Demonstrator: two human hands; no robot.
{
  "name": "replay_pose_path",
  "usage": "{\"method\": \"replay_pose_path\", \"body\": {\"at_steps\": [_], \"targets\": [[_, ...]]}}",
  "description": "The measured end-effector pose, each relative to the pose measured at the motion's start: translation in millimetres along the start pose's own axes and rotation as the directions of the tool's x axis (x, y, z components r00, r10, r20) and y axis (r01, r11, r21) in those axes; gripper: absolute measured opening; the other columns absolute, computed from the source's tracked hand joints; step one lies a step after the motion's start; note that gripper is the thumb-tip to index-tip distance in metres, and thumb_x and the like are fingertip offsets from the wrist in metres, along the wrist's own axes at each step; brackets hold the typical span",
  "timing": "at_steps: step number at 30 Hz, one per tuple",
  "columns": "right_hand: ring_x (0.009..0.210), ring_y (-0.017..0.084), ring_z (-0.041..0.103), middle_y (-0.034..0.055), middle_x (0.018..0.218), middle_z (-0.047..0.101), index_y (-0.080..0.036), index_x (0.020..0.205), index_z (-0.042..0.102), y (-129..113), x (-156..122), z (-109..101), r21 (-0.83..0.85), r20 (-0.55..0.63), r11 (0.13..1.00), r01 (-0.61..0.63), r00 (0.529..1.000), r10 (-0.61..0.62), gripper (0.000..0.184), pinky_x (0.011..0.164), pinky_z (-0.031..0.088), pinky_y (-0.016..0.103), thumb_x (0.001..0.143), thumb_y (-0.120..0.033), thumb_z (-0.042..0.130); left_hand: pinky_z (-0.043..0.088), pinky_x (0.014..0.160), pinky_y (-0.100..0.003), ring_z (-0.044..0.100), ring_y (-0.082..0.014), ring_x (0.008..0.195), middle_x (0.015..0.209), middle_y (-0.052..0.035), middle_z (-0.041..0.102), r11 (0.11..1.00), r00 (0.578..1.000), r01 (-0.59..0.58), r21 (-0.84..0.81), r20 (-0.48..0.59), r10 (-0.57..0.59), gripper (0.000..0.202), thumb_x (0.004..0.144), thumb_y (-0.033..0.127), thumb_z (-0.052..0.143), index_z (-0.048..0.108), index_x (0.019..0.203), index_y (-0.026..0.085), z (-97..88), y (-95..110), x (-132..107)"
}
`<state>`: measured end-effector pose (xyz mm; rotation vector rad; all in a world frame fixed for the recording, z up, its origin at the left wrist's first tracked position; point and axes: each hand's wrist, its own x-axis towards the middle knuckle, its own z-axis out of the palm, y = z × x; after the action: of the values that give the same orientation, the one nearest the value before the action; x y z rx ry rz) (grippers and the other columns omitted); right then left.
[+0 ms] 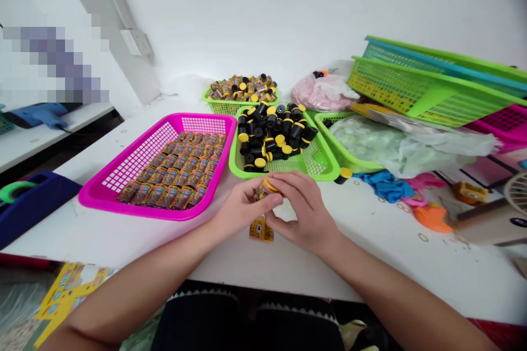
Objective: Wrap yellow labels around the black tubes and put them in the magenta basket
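Observation:
My left hand [239,205] and my right hand [302,208] meet over the white table [370,241], both closed round one small tube [267,186] with a yellow cap and a printed label. A yellow printed label [261,228] lies on the table under my hands. Just beyond them a green basket [317,162] holds several bare black tubes [272,131] with yellow caps. To its left a pink basket [135,159] holds neat rows of labelled tubes [181,167].
A second green basket [224,105] of labelled tubes stands further back. Crumpled plastic fills a green tray [349,156] at right, with stacked baskets [432,88] above it. Balloons [387,184], a tape dispenser [28,203] and yellow sticker sheets [66,290] lie around.

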<state>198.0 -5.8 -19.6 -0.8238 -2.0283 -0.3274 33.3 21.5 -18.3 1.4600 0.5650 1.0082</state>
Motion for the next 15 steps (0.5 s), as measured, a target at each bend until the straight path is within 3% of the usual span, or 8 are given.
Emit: {"method": "replay_pose_path", "body": {"at_steps": [3,6,8,10,12,14,15], "targets": [[0.112,0.029,0.061,0.0129,0.115,0.066,-0.019,0.142,0.043,-1,1,-3,-0.056,-0.017,0.995,0.088,0.996,-0.089,0.063,0.094,0.055,0.049,0.083,-0.015,0.064,0.051,0.067,-0.021,0.063,-0.0112,0.074,0.083,0.0018,0.063,0.998,0.997,-0.063,-0.026,0.032,0.064,0.047,0.085,0.036,0.072,0.048,0.123,0.022,1.5,-3,-1],[0.110,0.028,0.062,0.0128,0.112,0.067,-0.018,0.139,0.046,0,1,-7,-0.064,0.007,0.989,0.134,0.991,-0.133,0.061,0.094,0.054,0.048,0.083,-0.016,0.068,0.052,0.074,-0.023,0.065,-0.0132,0.085,0.093,-0.0010,0.065,0.968,0.988,-0.137,0.209,-0.044,0.149,0.038,0.084,0.031,0.073,0.050,0.113,0.022,-0.7,3,-4],[0.112,0.028,0.062,0.0125,0.117,0.065,-0.021,0.138,0.047,7,4,-11,0.005,0.040,0.997,0.075,0.996,-0.075,0.061,0.095,0.054,0.047,0.083,-0.026,0.072,0.053,0.082,-0.027,0.065,-0.0156,0.093,0.102,-0.0037,0.065,0.896,0.969,-0.155,0.417,-0.111,0.219,0.033,0.083,0.028,0.074,0.053,0.108,0.022,-6.9,19,-9],[0.110,0.027,0.063,0.0125,0.120,0.065,-0.023,0.136,0.049,21,13,-16,0.090,0.091,0.989,-0.113,0.990,0.105,0.056,0.092,0.055,0.045,0.086,-0.039,0.069,0.053,0.085,-0.030,0.066,-0.0169,0.093,0.104,-0.0044,0.067,0.800,0.951,-0.137,0.584,-0.148,0.272,0.028,0.083,0.028,0.072,0.057,0.107,0.021,-18.4,45,-15],[0.099,0.025,0.068,0.0122,0.114,0.068,-0.020,0.128,0.055,42,28,-17,0.111,0.195,0.917,-0.383,0.913,0.358,0.041,0.084,0.057,0.041,0.093,-0.041,0.057,0.053,0.083,-0.031,0.067,-0.0177,0.090,0.102,-0.0041,0.069,0.707,0.949,-0.091,0.701,-0.155,0.276,0.025,0.083,0.031,0.072,0.061,0.104,0.021,-35.2,74,-18],[0.089,0.024,0.070,0.0115,0.105,0.072,-0.019,0.114,0.064,65,47,-9,-0.005,0.431,0.820,-0.572,0.739,0.518,0.030,0.079,0.057,0.040,0.093,-0.038,0.056,0.053,0.080,-0.031,0.067,-0.0185,0.084,0.098,-0.0035,0.071,0.607,0.949,-0.009,0.794,-0.186,0.257,0.026,0.081,0.037,0.074,0.064,0.099,0.021,-56.7,102,-14],[0.088,0.025,0.071,0.0117,0.106,0.072,-0.018,0.115,0.064,76,57,-2,-0.073,0.567,0.799,-0.597,0.635,0.525,0.033,0.079,0.057,0.040,0.089,-0.039,0.061,0.053,0.078,-0.032,0.067,-0.0189,0.081,0.096,-0.0033,0.072,0.549,0.941,0.047,0.835,-0.222,0.257,0.028,0.079,0.040,0.075,0.065,0.097,0.021,-68.9,112,-9]]}}
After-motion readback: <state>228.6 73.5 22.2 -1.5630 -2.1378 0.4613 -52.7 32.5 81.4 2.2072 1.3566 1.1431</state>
